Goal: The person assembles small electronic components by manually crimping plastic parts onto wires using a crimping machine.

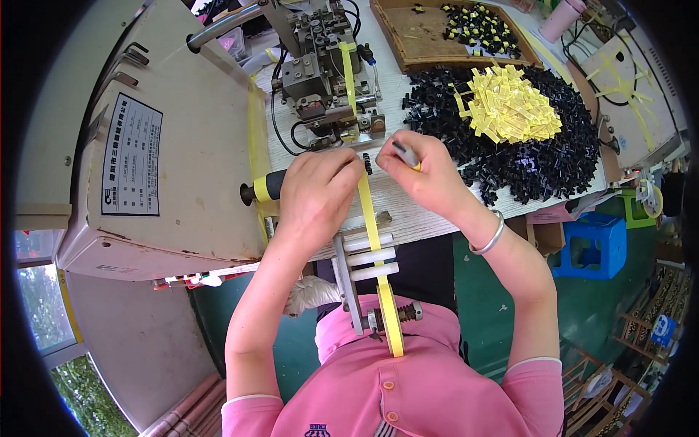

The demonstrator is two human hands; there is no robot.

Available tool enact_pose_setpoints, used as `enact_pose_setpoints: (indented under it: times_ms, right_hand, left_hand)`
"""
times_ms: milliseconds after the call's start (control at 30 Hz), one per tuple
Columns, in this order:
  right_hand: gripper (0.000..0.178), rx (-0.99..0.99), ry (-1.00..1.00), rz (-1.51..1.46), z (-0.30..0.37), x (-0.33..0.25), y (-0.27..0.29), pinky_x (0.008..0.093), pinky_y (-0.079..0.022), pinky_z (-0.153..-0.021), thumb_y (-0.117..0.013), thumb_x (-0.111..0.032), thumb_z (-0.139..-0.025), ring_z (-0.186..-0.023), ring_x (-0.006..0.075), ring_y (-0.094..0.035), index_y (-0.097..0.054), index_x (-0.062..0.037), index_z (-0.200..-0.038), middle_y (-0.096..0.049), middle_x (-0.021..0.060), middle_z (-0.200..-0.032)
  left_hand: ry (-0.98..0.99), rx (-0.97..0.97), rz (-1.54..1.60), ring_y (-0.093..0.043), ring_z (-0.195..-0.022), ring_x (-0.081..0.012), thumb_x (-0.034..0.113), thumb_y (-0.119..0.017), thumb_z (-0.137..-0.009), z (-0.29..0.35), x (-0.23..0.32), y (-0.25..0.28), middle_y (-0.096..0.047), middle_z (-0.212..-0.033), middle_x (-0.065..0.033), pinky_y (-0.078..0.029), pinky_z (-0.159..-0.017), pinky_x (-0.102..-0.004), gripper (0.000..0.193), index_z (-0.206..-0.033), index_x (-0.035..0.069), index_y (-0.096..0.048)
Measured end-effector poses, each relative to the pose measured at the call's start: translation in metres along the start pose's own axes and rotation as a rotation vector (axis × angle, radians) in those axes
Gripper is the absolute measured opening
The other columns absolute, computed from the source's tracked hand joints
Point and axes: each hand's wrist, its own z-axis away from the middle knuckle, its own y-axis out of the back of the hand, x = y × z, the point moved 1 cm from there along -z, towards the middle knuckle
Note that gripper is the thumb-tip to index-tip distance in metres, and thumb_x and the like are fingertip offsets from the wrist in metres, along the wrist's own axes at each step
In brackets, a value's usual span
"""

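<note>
My left hand [317,195] is closed, its fingers bent together over the front of the small metal press [320,80]. What those fingers hold, if anything, is hidden. Just off their tips is a small black ridged piece [368,163]. A short grey pen-shaped tool with a yellow part [406,154] is gripped in my right hand [426,175], to the right of that piece. Between my hands runs a yellow tape [368,207], coming from a reel [391,324] at my chest past white rollers [373,256]. A dark handle with a yellow band [268,187] lies beside my left hand.
On the right of the white table, a pile of yellow strips [510,105] rests on a heap of small black parts [535,171]. Behind it sits a wooden tray [422,47] with black-and-yellow pieces. A large beige machine housing [182,160] borders the left; a blue stool [593,246] stands right.
</note>
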Motion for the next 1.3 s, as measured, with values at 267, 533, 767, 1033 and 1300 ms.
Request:
enact_pose_setpoints:
  times_ms: [267, 533, 767, 1033, 1300]
  right_hand:
    - [0.008, 0.057, 0.035, 0.019, -0.005, -0.001, -0.006, 0.0242, -0.041, -0.064, -0.061, -0.006, -0.083, -0.068, 0.0074, -0.050, -0.058, 0.0003, -0.079, -0.057, 0.0016, -0.070]
    - [0.008, 0.048, -0.031, -0.081, 0.004, -0.002, -0.007, 0.0216, -0.039, -0.062, -0.061, -0.004, -0.083, -0.067, 0.0048, -0.046, -0.057, -0.0008, -0.077, -0.054, -0.0007, -0.070]
    - [0.009, 0.117, 0.085, 0.077, 0.004, -0.004, -0.009, 0.0251, -0.041, -0.064, -0.062, -0.005, -0.082, -0.070, 0.0094, -0.052, -0.056, 0.0012, -0.079, -0.059, 0.0039, -0.072]
    - [0.019, 0.153, 0.217, 0.398, 0.019, -0.010, 0.015, 0.0276, -0.046, -0.066, -0.061, -0.013, -0.087, -0.073, 0.0147, -0.059, -0.057, 0.0012, -0.099, -0.061, 0.0075, -0.078]
    - [0.040, -0.170, -0.460, -0.459, 0.048, -0.015, -0.010, 0.0235, -0.043, -0.040, -0.041, -0.037, -0.099, -0.042, 0.0154, -0.056, -0.054, 0.0005, -0.097, -0.058, 0.0098, -0.059]
  left_hand:
    - [-0.011, 0.009, 0.009, -0.059, -0.087, -0.0270, 0.004, -0.064, -0.066, 0.000, -0.001, 0.000, -0.059, -0.098, -0.0080, -0.046, -0.077, -0.0381, 0.028, -0.094, 0.005, -0.057]
    - [-0.005, 0.029, 0.017, -0.060, -0.086, -0.0270, 0.003, -0.064, -0.067, 0.001, -0.001, 0.001, -0.060, -0.097, -0.0080, -0.046, -0.075, -0.0370, 0.026, -0.093, 0.005, -0.059]
    - [0.282, 0.100, 0.305, -0.058, -0.084, -0.0276, 0.005, -0.069, -0.070, -0.005, 0.005, 0.000, -0.060, -0.093, -0.0082, -0.045, -0.073, -0.0368, 0.020, -0.088, 0.006, -0.061]
    - [0.118, 0.098, 0.111, -0.056, -0.080, -0.0264, -0.002, -0.069, -0.066, -0.018, 0.007, -0.002, -0.058, -0.085, -0.0079, -0.042, -0.069, -0.0367, 0.021, -0.080, 0.005, -0.055]
    - [0.160, 0.134, 0.147, -0.057, -0.082, -0.0270, 0.000, -0.067, -0.064, -0.012, 0.004, -0.010, -0.058, -0.081, -0.0055, -0.039, -0.073, -0.0370, 0.023, -0.079, 0.007, -0.051]
